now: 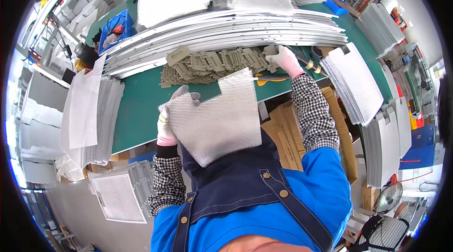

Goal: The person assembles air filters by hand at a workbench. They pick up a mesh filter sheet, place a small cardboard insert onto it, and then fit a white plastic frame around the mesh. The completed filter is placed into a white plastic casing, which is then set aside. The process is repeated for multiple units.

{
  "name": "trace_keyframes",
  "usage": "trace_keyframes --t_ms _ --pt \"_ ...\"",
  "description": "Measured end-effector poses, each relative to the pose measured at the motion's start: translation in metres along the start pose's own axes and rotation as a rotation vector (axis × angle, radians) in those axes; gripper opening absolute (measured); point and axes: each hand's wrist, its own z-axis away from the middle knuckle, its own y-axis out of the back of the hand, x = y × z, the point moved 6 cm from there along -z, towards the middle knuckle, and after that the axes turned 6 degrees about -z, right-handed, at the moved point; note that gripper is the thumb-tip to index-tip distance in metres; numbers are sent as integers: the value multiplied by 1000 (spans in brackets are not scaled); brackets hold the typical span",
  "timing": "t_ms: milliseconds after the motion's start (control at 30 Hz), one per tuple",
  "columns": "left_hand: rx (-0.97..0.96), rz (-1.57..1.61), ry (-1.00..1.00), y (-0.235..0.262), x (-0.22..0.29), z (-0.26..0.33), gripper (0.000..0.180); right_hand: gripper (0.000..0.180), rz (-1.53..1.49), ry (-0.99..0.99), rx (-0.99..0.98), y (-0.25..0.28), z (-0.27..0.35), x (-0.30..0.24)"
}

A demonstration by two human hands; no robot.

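My left hand, in a white glove with a pink cuff, grips the left edge of a silvery mesh sheet. The sheet has a rectangular notch in its upper edge and is tilted up in front of my apron. My right hand, gloved the same way, is at the right end of a heap of small grey-green plastic pieces. Its fingers are bent in against the heap, and what is between them is hidden. A dark-handled tool lies just right of that hand, and an orange-handled tool is below it.
Long white metal strips are stacked behind the heap on the green table. Mesh sheets are piled at left and right. A blue bin stands at the back left. Cardboard boxes are below the table's front edge.
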Motion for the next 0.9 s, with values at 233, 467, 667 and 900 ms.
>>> trace_keyframes --t_ms 233,467,667,900 --pt "7 -37 -27 -7 4 -8 105 36 -752 401 -89 92 78 -90" --pt "-12 -32 -38 -14 8 -5 102 39 -626 591 -622 48 135 -218" --pt "-74 63 -59 -11 11 2 104 42 -307 488 -738 19 134 -250" --pt "-83 141 -36 -1 7 -8 100 50 -363 485 -947 23 130 -243"
